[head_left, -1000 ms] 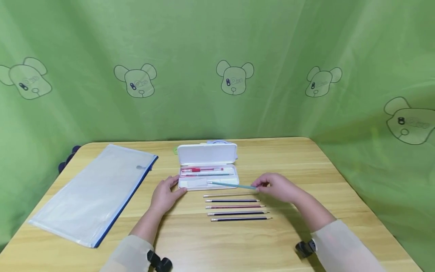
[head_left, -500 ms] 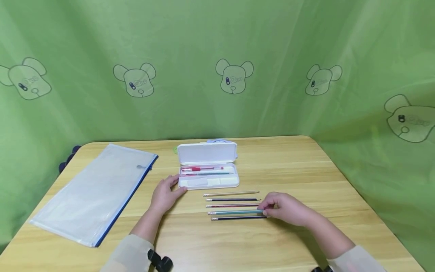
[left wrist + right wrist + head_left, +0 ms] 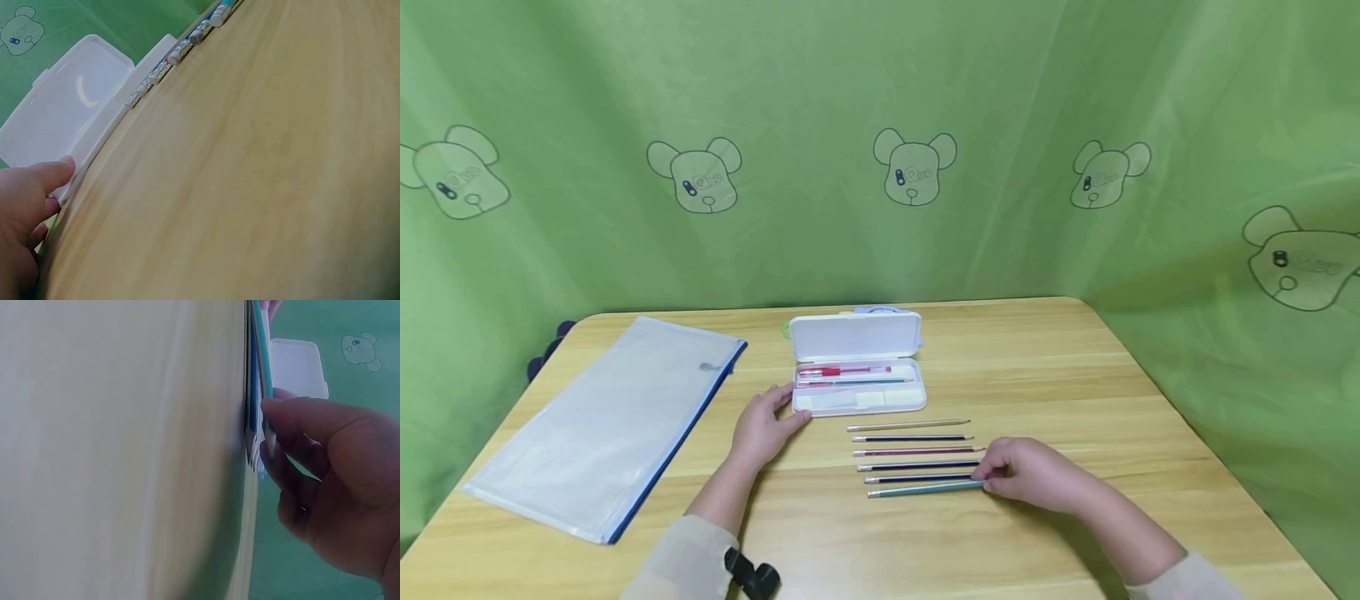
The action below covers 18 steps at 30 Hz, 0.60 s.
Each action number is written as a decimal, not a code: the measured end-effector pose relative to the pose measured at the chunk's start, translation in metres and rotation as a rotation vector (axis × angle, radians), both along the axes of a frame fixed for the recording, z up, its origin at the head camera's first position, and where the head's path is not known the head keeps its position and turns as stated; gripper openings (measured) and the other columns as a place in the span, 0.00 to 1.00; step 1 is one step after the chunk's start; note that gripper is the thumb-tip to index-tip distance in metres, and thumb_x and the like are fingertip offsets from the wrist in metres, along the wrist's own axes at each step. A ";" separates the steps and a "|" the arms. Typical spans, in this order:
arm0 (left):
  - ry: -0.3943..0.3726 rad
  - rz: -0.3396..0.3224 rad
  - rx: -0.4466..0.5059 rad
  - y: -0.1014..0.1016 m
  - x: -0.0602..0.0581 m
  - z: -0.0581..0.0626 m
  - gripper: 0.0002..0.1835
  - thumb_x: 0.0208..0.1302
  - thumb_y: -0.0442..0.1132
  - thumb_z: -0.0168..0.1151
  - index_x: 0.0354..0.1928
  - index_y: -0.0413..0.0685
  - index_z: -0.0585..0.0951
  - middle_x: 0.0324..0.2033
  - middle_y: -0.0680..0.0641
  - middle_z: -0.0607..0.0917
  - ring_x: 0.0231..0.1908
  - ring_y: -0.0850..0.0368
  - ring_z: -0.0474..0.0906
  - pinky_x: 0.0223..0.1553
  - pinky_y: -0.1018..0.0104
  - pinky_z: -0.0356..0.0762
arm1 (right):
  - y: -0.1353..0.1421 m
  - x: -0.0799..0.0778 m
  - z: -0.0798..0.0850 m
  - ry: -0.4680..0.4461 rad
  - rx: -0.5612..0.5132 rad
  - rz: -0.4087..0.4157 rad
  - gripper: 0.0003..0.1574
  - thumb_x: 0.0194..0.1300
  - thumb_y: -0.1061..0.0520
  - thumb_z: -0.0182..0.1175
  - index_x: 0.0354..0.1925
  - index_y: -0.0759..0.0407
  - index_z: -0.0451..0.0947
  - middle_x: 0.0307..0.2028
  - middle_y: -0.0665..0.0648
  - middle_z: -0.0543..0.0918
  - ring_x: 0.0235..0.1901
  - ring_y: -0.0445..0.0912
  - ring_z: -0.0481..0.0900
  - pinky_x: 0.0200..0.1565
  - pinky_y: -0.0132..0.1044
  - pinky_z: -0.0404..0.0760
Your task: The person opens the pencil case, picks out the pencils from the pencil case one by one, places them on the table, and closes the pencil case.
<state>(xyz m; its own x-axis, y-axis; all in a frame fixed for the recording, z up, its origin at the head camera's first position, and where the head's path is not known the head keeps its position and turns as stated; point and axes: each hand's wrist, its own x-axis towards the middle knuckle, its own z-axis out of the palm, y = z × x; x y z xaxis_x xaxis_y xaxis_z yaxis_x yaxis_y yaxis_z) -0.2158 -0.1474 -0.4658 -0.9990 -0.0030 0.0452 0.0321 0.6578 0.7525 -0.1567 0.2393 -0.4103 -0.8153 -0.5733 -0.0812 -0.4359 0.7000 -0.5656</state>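
My right hand [image 3: 1028, 475] pinches a teal pencil [image 3: 925, 488] near its sharpened end, between thumb and fingers. The pencil lies along the near side of a row of several pencils [image 3: 917, 452], with their eraser ends to the left. In the right wrist view its tip pokes out below the thumb [image 3: 300, 415]. My left hand [image 3: 762, 429] grips the left end of an opened white pencil case [image 3: 856, 337], the thumb on its front edge. Inside the case lie a red pen [image 3: 835, 372] and a slim pencil-like stick [image 3: 868, 382].
A clear zip folder [image 3: 610, 425] with a blue edge lies on the left of the wooden table [image 3: 1015, 358]. Green fabric [image 3: 805, 242] with mouse-like faces hangs behind and at both sides. Dark round objects [image 3: 550, 350] show at the table's left edge.
My right hand has carried the teal pencil from over the case toward me, past the other pencils to the near side of the row. The left hand has stayed at the case.
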 end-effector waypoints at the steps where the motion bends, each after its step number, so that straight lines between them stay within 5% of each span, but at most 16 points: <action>1: -0.001 0.001 0.002 0.000 0.000 0.000 0.33 0.63 0.47 0.66 0.67 0.41 0.71 0.65 0.40 0.74 0.72 0.39 0.59 0.76 0.44 0.48 | 0.000 0.000 -0.001 0.002 0.003 0.000 0.07 0.59 0.61 0.66 0.34 0.49 0.87 0.33 0.42 0.83 0.33 0.30 0.75 0.37 0.28 0.80; 18: 0.000 -0.004 0.005 0.000 0.000 0.001 0.33 0.63 0.47 0.66 0.67 0.41 0.71 0.65 0.40 0.75 0.73 0.39 0.59 0.77 0.46 0.46 | -0.004 0.003 -0.005 -0.005 0.032 -0.014 0.07 0.56 0.61 0.69 0.33 0.50 0.88 0.31 0.42 0.83 0.29 0.28 0.72 0.31 0.26 0.77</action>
<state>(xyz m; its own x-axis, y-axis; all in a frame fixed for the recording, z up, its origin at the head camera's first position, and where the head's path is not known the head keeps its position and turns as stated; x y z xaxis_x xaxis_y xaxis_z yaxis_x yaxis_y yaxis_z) -0.2155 -0.1475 -0.4648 -0.9990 0.0009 0.0449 0.0346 0.6536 0.7560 -0.1539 0.2356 -0.4148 -0.8228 -0.5590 -0.1031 -0.4235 0.7238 -0.5448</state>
